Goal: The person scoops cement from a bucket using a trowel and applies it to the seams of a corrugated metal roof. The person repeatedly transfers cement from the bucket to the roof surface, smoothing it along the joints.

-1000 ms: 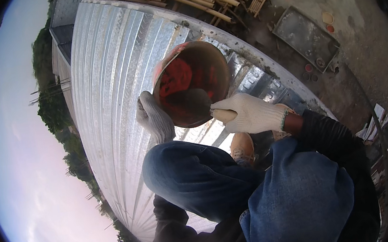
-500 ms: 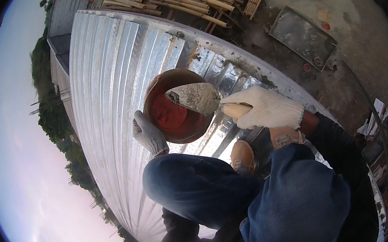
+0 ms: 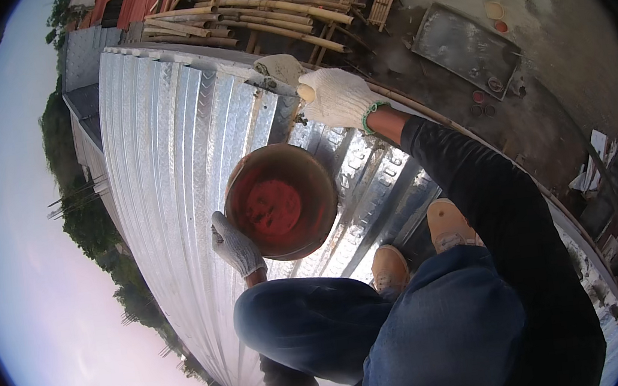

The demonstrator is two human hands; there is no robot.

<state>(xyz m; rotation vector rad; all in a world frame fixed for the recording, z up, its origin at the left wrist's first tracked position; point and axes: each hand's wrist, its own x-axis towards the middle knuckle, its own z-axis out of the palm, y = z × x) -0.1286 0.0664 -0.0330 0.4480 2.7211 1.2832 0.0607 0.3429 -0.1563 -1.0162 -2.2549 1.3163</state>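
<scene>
My left hand (image 3: 236,244), in a pale knitted glove, holds the near left side of a round bucket (image 3: 318,192). The bucket is reddish inside, with a small amount of wet-looking material at its bottom. My right hand (image 3: 340,98), in a white knitted glove with a green cuff edge, is closed around the light handle of a trowel (image 3: 280,68). The mortar-smeared trowel blade lies over the raised edge (image 3: 228,64) of the metal roof, beyond the bucket. Whether the blade touches that edge I cannot tell.
I squat on ribbed metal roofing (image 3: 160,133), my tan shoes (image 3: 390,266) planted near the roof's edge. Below are stacked bamboo poles (image 3: 268,16), a rectangular mixing tray (image 3: 466,52) and small round containers (image 3: 495,11). Trees (image 3: 69,165) line the left side.
My right hand has carried the trowel from above the bucket forward to the roof's raised edge. Mortar that showed on the blade is less visible. The left hand keeps hold of the bucket.
</scene>
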